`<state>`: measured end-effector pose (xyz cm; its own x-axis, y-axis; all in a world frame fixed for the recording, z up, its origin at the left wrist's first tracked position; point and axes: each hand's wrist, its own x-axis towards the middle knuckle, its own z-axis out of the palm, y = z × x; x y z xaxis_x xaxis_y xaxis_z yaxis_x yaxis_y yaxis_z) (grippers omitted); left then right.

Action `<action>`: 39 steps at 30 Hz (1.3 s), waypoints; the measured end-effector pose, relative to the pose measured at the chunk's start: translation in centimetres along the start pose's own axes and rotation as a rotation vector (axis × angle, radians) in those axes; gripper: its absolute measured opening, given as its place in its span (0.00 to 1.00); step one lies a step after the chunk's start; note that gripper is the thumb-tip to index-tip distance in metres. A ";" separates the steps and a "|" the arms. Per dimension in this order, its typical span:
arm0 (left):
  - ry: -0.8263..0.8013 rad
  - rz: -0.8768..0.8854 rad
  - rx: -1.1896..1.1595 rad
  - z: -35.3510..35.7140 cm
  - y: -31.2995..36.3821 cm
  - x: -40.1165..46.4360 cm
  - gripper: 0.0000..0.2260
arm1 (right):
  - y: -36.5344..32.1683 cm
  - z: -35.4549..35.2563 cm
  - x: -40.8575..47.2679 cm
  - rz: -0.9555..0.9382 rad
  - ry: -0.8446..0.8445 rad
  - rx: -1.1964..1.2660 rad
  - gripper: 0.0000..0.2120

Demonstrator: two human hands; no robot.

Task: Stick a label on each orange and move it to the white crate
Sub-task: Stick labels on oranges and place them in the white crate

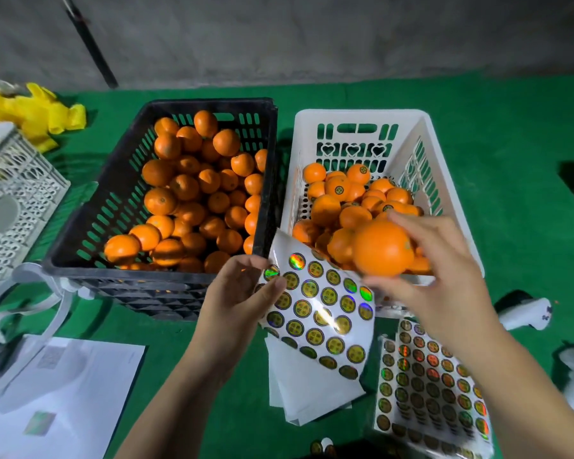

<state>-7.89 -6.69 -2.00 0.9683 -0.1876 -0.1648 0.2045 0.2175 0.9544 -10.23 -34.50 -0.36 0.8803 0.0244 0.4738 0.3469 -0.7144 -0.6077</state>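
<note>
Round smooth orange [383, 248] gripped in curled right hand [434, 270], over near rim of white slotted plastic crate [444, 150]. Glossy sheet of round holographic labels [322, 313] pinched in left hand [242, 293], just beside.

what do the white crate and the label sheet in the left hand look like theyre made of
White slotted crate: likely moulded plastic, with clean cut-out hearts and slots. Curling label sheet gripped by the left hand: glossy paper backing, apparently, carrying round holographic foil stickers that flash rainbow glints.
</note>
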 end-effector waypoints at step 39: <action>-0.082 0.523 0.846 -2.8 3.7 11.6 0.11 | 6.3 4.8 2.9 0.491 -0.071 0.793 0.07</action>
<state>4.46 -5.41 -1.07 0.8881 -0.3353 0.3144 -0.4450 -0.4563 0.7705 -3.96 -35.59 -5.94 0.9955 -0.0921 0.0240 0.0267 0.0287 -0.9992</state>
